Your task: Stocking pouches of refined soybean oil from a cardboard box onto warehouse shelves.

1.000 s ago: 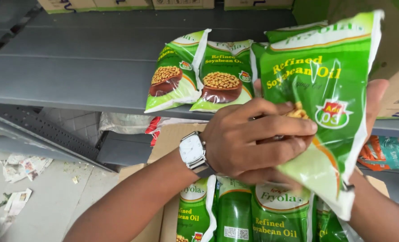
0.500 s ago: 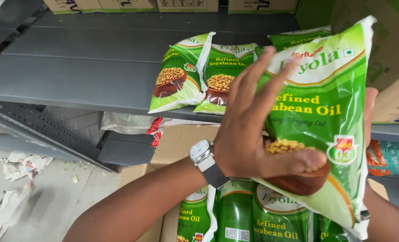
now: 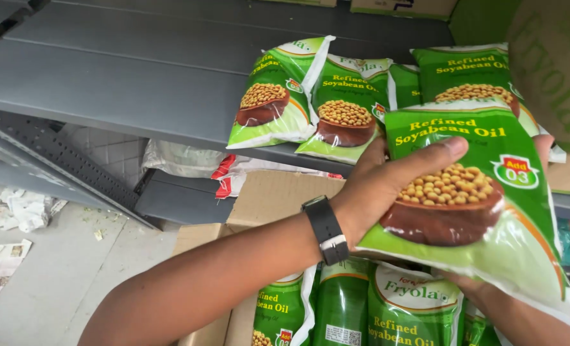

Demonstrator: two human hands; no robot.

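Left hand [image 3: 387, 189] grip and right hand [image 3: 483, 291] on green oil pouch [image 3: 483, 211]

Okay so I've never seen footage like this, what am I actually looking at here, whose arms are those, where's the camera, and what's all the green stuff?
There is no machine here: these are a person's own two bare arms. The single camera sits on that person's head and looks down, so the arms come in from the bottom of the picture.

The left hand, with a dark wristwatch on its wrist, grips a green pouch of cooking oil from the side, thumb across its front. The right hand supports the same pouch from underneath and is mostly hidden by it.

Ahead is a grey metal shelf. Three similar green pouches lie on it side by side, leaning over its front edge. Below the hands, an open cardboard box holds more pouches standing upright. Crumpled paper scraps lie on the floor at the left.
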